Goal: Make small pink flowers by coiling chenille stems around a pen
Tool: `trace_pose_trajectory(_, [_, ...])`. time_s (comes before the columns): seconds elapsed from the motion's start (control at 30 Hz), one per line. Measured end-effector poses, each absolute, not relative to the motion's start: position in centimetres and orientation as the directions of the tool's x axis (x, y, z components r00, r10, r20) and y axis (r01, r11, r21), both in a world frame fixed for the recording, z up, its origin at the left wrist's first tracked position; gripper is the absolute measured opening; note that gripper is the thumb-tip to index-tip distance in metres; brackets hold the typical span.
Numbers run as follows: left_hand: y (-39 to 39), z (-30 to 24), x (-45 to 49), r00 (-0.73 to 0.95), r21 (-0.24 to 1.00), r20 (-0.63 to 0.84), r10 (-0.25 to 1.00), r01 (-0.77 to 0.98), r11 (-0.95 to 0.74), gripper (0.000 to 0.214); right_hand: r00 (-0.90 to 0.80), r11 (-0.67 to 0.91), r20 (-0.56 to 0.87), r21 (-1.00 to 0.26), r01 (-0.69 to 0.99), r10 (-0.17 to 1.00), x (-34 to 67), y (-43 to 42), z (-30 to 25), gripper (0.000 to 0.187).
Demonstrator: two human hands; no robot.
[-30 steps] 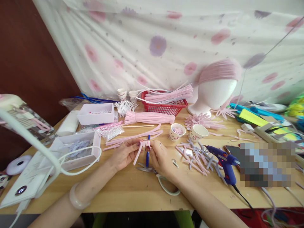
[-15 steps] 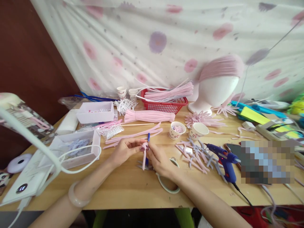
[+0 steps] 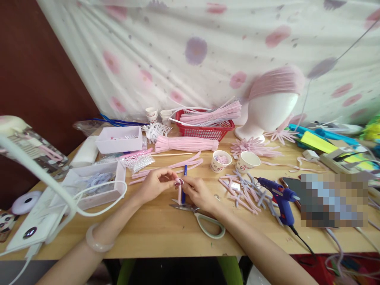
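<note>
Above the middle of the desk, my left hand and my right hand meet fingertip to fingertip. Both pinch a short pink pipe cleaner, bent or looped at the top, with its tail hanging down. The fingers partly hide the loop. Just behind it is a blue pen, its middle covered by my right fingers; whether they touch it I cannot tell. Under my right wrist lie scissors with pale handles, blades pointing left.
Cut pipe cleaner pieces and a blue glue gun lie to the right. Paper cups, a pink bundle, a red basket and a foam head stand behind. White boxes and a lamp arm are left.
My fingertips have shifted slightly left on the pink pipe cleaner, and the loop is more covered. My right hand has risen a little, so more of the scissors shows.
</note>
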State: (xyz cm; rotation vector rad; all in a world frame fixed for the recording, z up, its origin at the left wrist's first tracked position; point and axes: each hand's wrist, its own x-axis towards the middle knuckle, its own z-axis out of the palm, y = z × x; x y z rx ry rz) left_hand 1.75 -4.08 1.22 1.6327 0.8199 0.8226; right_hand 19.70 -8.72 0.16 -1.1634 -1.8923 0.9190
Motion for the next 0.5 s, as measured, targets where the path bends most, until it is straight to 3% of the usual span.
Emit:
trace_pose_trajectory(0.17, [-3.6,1.1,1.5,0.613,0.990,-0.012,0.790,0.116,-0.076,0.018,-0.371,0.251,0.106,-0.895,0.368,0.922,19.9,-8.6,0.9,0.034])
trace_pose_trajectory(0.33, [-3.3,0.8,1.4,0.621,0.990,-0.033,0.784,0.125,-0.057,0.018,-0.430,0.198,0.045,-0.927,0.318,0.902,20.5,-8.4,1.0,0.036])
trace_pose_trajectory(0.4, [-3.2,0.9,1.3,0.601,0.991,-0.037,0.798,0.128,-0.050,0.018,-0.374,0.133,0.041,-0.965,0.224,0.927,20.6,-8.2,0.7,0.031])
trace_pose_trajectory(0.5, [-3.3,1.1,1.4,0.556,0.991,-0.038,0.830,0.126,-0.039,0.020,-0.307,0.008,0.030,-0.997,-0.073,0.951,20.7,-7.8,0.6,0.031])
